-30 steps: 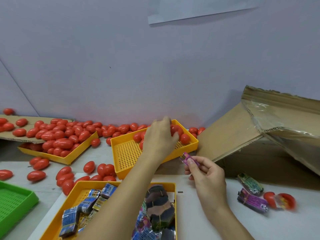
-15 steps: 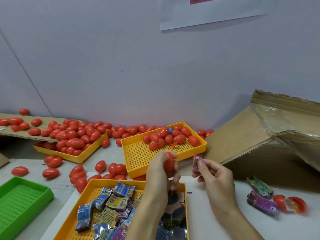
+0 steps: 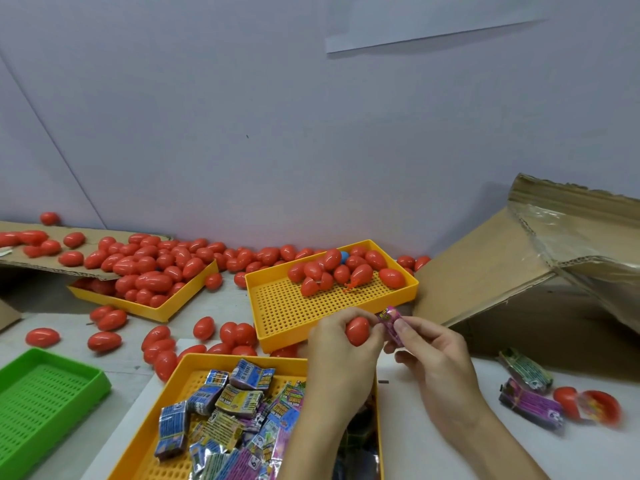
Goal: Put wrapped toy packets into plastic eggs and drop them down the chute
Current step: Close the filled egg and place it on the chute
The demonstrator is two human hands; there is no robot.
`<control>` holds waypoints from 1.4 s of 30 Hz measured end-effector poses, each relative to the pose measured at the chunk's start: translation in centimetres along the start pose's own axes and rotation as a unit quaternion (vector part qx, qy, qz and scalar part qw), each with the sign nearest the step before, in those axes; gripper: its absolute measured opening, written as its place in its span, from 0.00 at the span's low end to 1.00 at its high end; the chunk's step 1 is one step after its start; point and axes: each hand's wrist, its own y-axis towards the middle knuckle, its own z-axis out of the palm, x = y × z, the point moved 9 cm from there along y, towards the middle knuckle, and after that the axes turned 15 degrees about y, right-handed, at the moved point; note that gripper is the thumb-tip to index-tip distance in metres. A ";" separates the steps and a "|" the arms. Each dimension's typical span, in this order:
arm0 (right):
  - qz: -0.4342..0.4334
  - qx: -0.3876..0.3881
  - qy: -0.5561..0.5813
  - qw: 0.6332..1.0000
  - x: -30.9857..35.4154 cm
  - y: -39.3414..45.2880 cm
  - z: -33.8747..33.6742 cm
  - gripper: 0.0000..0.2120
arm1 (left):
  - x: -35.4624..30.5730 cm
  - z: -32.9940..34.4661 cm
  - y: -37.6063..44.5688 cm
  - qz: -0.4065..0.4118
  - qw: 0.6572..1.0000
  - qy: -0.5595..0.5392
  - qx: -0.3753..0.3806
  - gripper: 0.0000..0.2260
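My left hand (image 3: pixel 341 344) grips a closed red plastic egg (image 3: pixel 357 330) in front of the middle yellow tray (image 3: pixel 277 313). My right hand (image 3: pixel 429 355) pinches a pink wrapped toy packet (image 3: pixel 390 322) right beside the egg, nearly touching it. The near yellow tray (image 3: pixel 194 368) holds several wrapped packets (image 3: pixel 228 410). More red eggs (image 3: pixel 343 268) lie at the back of the middle tray. The cardboard chute (image 3: pixel 485 268) slopes up on the right.
A left yellow tray (image 3: pixel 152 308) is heaped with red eggs, and loose eggs (image 3: pixel 104 341) lie scattered on the table. A green tray (image 3: pixel 45 393) sits at the near left. Two packets (image 3: pixel 530 407) and an opened egg (image 3: pixel 588 405) lie at the right.
My left hand took an egg from the middle tray and drew it back toward me. It now holds the egg against the packet in my right hand.
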 end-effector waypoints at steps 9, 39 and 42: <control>-0.009 -0.020 -0.005 1.000 0.0 0.1 -0.3 0.09 | 0.2 -0.1 0.1 -0.008 1.000 0.002 -0.008 0.06; -0.005 0.026 -0.006 1.000 0.1 0.1 0.3 0.08 | -1.5 -1.0 0.4 0.097 0.973 0.194 -0.085 0.05; -0.003 0.027 -0.005 1.000 0.1 0.0 0.6 0.16 | -2.2 -0.9 -0.3 0.138 0.963 0.218 -0.082 0.04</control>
